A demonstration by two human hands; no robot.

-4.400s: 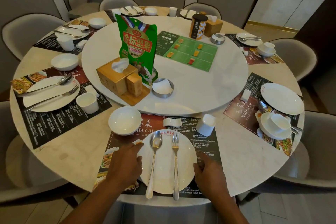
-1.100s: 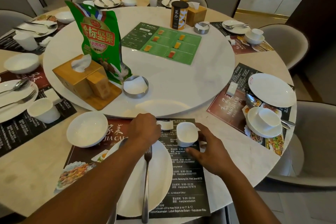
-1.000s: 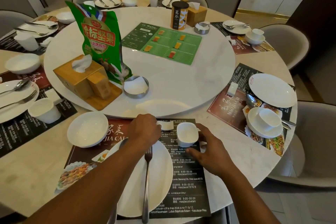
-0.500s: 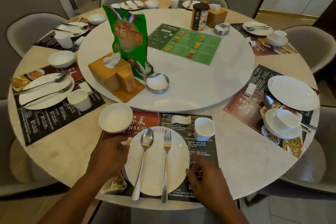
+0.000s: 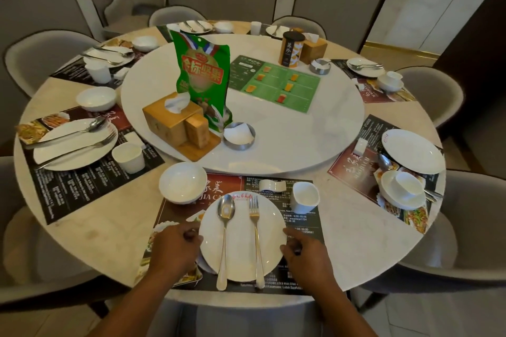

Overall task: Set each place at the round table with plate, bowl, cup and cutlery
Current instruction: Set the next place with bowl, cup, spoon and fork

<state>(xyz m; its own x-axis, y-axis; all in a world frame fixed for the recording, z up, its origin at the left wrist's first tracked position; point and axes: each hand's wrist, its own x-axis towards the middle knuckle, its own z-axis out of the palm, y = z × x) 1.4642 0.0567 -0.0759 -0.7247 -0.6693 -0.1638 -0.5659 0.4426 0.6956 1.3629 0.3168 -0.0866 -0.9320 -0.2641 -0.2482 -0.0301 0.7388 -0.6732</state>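
The near place has a white plate [image 5: 241,252] on a dark placemat [image 5: 298,224], with a spoon [image 5: 225,230] and a fork [image 5: 256,235] lying side by side on it. My left hand [image 5: 175,250] grips the plate's left rim with curled fingers. My right hand [image 5: 305,254] grips its right rim. A white bowl [image 5: 183,182] stands to the upper left of the plate, a white cup [image 5: 304,197] to the upper right, and a small white cutlery rest [image 5: 272,185] between them.
The place at the right has a bare plate [image 5: 412,150], a cup stacked in a bowl [image 5: 402,191] and a spoon [image 5: 384,161]. The turntable [image 5: 287,139] carries a tissue box [image 5: 172,120], a green bag [image 5: 202,76] and a menu. Grey chairs ring the table.
A second ago my right hand was at the cup and my left hand at the cutlery rest. Both hands have come back to the plate and now hold its two sides.
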